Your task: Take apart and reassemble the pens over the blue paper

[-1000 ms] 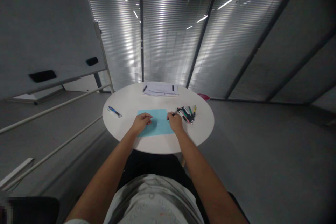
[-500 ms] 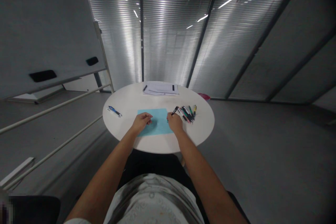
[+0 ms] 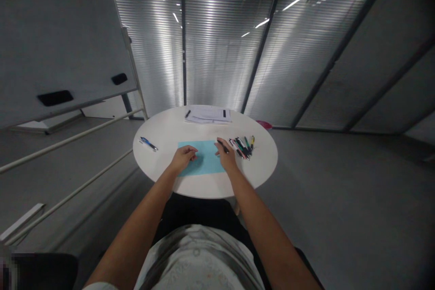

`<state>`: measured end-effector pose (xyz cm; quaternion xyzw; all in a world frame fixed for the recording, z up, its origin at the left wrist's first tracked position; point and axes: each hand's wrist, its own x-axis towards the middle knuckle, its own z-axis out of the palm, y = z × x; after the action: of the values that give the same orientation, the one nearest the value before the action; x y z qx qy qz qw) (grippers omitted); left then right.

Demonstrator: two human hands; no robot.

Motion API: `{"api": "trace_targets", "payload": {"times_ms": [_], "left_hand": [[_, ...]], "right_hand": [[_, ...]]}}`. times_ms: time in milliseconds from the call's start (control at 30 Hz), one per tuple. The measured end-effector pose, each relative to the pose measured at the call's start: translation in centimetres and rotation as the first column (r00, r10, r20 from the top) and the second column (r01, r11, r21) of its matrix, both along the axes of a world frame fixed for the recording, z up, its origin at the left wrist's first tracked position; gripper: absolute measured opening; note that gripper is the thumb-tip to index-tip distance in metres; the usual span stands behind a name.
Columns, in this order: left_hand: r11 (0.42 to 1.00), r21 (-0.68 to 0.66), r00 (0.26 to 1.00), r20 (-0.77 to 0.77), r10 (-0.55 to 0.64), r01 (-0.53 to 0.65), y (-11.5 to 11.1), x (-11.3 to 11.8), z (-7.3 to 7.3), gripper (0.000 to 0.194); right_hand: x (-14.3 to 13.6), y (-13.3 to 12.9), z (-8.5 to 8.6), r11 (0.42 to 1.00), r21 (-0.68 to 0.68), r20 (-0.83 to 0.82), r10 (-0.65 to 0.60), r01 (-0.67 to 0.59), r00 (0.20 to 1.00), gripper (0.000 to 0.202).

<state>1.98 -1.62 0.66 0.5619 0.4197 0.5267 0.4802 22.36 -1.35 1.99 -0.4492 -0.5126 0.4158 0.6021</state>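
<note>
Black pen (image 3: 223, 146) in right hand (image 3: 227, 157), tip unclear

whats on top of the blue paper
The left hand and the right hand, holding a black pen, are on or over the blue paper; what they cover is hidden.

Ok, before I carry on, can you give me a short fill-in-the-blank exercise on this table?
The dark pen is in the person's ____ hand.
The blue pen lies near the ____ edge of the round table.
The stack of papers lies on the ____ side of the blue sheet, seen from the person.
The tabletop's colour is ____.

Missing words: right; left; far; white.
</note>
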Motion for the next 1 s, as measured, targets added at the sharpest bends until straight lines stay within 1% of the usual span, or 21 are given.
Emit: {"api": "trace_targets", "payload": {"times_ms": [33, 100, 167, 233, 333, 433, 467, 500, 567, 633, 700, 833, 1000], "left_hand": [[1.000, -0.001, 1.000, 0.003, -0.001, 0.001, 0.0, 0.0, 0.0, 0.019], [1.000, -0.001, 1.000, 0.009, 0.000, 0.000, 0.1, 0.0, -0.2, 0.018], [1.000, 0.004, 1.000, 0.007, -0.001, 0.001, 0.3, 0.0, -0.3, 0.016], [1.000, 0.008, 1.000, 0.006, 0.000, 0.000, 0.4, -0.1, -0.6, 0.015], [1.000, 0.014, 1.000, 0.008, 0.002, -0.002, 0.5, -0.2, -0.8, 0.016], [1.000, 0.020, 1.000, 0.005, -0.001, 0.001, 0.5, -0.2, -0.8, 0.017], [1.000, 0.018, 1.000, 0.006, -0.002, 0.002, 0.4, -0.2, -0.7, 0.018], [1.000, 0.016, 1.000, 0.008, -0.001, 0.001, 0.3, -0.2, -0.7, 0.018], [1.000, 0.014, 1.000, 0.012, -0.001, 0.001, 0.1, -0.2, -0.4, 0.019], [1.000, 0.017, 1.000, 0.012, -0.003, 0.003, 0.0, -0.2, -0.3, 0.019], [1.000, 0.017, 1.000, 0.008, -0.005, 0.005, 0.0, -0.2, -0.2, 0.019], [1.000, 0.008, 1.000, -0.002, 0.000, 0.000, 0.1, -0.1, -0.2, 0.019], [1.000, 0.012, 1.000, 0.013, 0.000, 0.000, 0.1, -0.1, -0.2, 0.019]], "right_hand": [[0.0, 0.1, 0.0, 0.999, 0.033, 0.029, -0.039, 0.038, 0.999, 0.023], [0.0, 0.4, -0.1, 0.990, 0.119, 0.060, -0.083, 0.076, 0.995, 0.026], [0.0, 0.8, -0.2, 0.983, 0.157, 0.005, -0.096, 0.094, 0.995, 0.023], [-0.2, 1.2, -0.3, 0.983, 0.137, -0.087, -0.111, 0.123, 0.990, 0.018], [-0.3, 1.5, -0.1, 0.991, 0.068, -0.187, -0.103, 0.117, 0.977, 0.022], [0.1, 1.3, 0.5, 0.999, -0.021, -0.349, -0.047, 0.042, 0.936, 0.026], [0.3, 1.1, 0.8, 0.998, -0.064, -0.442, -0.015, -0.014, 0.897, 0.025], [0.6, 0.9, 1.0, 0.988, -0.102, -0.522, 0.045, -0.114, 0.852, 0.027], [1.2, 0.6, 1.4, 0.959, -0.096, -0.642, 0.145, -0.267, 0.753, 0.036], [1.5, 0.4, 1.5, 0.936, -0.095, -0.701, 0.178, -0.339, 0.691, 0.042], [1.6, 0.4, 1.4, 0.929, -0.122, -0.715, 0.163, -0.351, 0.680, 0.042], [1.3, 0.9, 1.0, 0.920, -0.155, -0.687, 0.162, -0.361, 0.708, 0.038], [1.0, 1.2, 0.8, 0.915, -0.161, -0.670, 0.173, -0.369, 0.722, 0.054]]}}
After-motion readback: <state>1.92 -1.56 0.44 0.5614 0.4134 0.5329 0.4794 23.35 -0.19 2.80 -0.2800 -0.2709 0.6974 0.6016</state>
